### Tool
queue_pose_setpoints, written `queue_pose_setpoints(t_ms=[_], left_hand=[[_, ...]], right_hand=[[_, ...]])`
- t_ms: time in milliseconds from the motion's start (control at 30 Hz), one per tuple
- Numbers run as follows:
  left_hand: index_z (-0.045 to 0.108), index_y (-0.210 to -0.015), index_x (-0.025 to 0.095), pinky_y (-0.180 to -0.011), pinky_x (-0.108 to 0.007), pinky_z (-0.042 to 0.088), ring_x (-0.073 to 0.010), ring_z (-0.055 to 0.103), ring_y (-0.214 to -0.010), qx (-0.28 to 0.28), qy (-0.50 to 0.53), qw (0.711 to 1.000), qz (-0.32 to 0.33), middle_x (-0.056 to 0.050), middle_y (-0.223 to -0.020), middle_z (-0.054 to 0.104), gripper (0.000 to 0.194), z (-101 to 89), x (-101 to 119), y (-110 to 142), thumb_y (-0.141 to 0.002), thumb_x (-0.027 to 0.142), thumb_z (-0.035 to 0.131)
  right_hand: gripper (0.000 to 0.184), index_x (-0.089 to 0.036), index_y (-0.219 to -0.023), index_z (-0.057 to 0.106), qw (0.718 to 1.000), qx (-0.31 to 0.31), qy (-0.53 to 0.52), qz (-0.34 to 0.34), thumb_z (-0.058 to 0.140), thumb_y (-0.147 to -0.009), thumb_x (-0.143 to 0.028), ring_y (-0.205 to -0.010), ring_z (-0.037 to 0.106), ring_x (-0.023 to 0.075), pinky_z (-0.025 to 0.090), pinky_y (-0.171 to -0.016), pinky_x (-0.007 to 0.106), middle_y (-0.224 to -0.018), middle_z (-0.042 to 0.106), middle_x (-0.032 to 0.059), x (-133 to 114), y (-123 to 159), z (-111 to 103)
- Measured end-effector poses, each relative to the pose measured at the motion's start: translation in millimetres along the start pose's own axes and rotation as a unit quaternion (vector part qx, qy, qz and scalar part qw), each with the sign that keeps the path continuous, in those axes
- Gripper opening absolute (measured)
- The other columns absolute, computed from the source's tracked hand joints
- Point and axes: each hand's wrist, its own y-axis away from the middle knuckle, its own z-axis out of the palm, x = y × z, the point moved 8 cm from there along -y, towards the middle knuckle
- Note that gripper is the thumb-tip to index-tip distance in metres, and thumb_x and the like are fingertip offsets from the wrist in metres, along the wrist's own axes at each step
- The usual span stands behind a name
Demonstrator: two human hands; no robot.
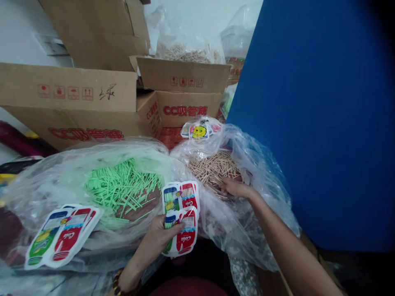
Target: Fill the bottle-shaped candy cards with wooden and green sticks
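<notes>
My left hand (165, 234) is closed on bottle-shaped candy packets (182, 242), printed green and red with "Cola", with the thumb across the front. Green and brown straws show in the packets' windows. My right hand (234, 188) reaches into the heap of thin brown candy straws (216, 166), its fingertips drawn together among them; exactly how many straws they pinch I cannot make out. To the left, bright green candy straws (123, 185) lie loose in an opened clear plastic bag (58, 172). A stack of similar packets (63, 236) rests on this bag's near side.
Cardboard boxes (70, 92) with red lettering stand along the back. A clear bag of pale straws (185, 51) sits behind them. More packets with a yellow smiley (199, 130) lie beyond the brown heap. A large blue panel (314, 123) borders the right side.
</notes>
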Motion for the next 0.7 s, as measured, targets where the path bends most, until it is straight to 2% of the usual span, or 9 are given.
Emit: queue_pose_setpoints(t_ms=[133, 300, 467, 600, 700], left_hand=[[0.073, -0.078, 0.012, -0.058, -0.026, 0.051, -0.0199, 0.067, -0.064, -0.003, 0.002, 1.000, 0.003, -0.006, -0.074, 0.076, 0.025, 0.1, -1, -3, -0.069, 0.035, 0.077], [0.073, -0.080, 0.011, -0.059, -0.027, 0.052, -0.0209, 0.068, -0.064, -0.004, -0.002, 1.000, 0.002, -0.007, -0.075, 0.076, 0.026, 1.9, 2, -1, -0.070, 0.034, 0.076], [0.073, -0.083, 0.010, -0.061, -0.027, 0.053, -0.0221, 0.069, -0.067, 0.003, -0.013, 1.000, -0.003, -0.008, -0.079, 0.077, 0.027, 3.1, 1, -1, -0.070, 0.034, 0.076], [0.072, -0.083, 0.010, -0.061, -0.028, 0.053, -0.0223, 0.069, -0.066, -0.001, -0.012, 1.000, -0.007, -0.008, -0.078, 0.077, 0.027, 4.5, -4, -2, -0.071, 0.034, 0.075], [0.072, -0.085, 0.010, -0.062, -0.028, 0.054, -0.0226, 0.070, -0.067, 0.003, -0.014, 1.000, -0.008, -0.008, -0.080, 0.077, 0.028, 4.7, -5, -3, -0.072, 0.034, 0.075]], right_hand=[[0.021, -0.018, -0.071, 0.055, 0.985, 0.072, -0.151, -0.029, 0.046, -0.085, -0.032, -0.060, 0.061, 0.0158, 0.047, -0.060, 0.027, -0.067, 0.066, 0.0036, 6, 7, -3], [0.030, -0.021, -0.088, 0.055, 0.938, 0.190, -0.281, -0.071, 0.050, -0.081, -0.049, -0.078, 0.062, 0.0177, 0.048, -0.073, 0.030, -0.088, 0.069, 0.0045, 11, 17, 9], [0.030, -0.021, -0.078, 0.060, 0.919, 0.219, -0.320, -0.076, 0.063, -0.074, -0.051, -0.077, 0.059, 0.0192, 0.045, -0.076, 0.032, -0.081, 0.068, 0.0024, 21, 21, 26], [0.031, -0.021, -0.074, 0.061, 0.911, 0.241, -0.328, -0.070, 0.061, -0.076, -0.052, -0.074, 0.057, 0.0190, 0.044, -0.076, 0.032, -0.076, 0.066, 0.0019, 27, 22, 21], [0.031, -0.021, -0.077, 0.062, 0.905, 0.250, -0.336, -0.078, 0.058, -0.079, -0.052, -0.075, 0.057, 0.0191, 0.044, -0.077, 0.032, -0.079, 0.067, 0.0023, 25, 24, 15]])
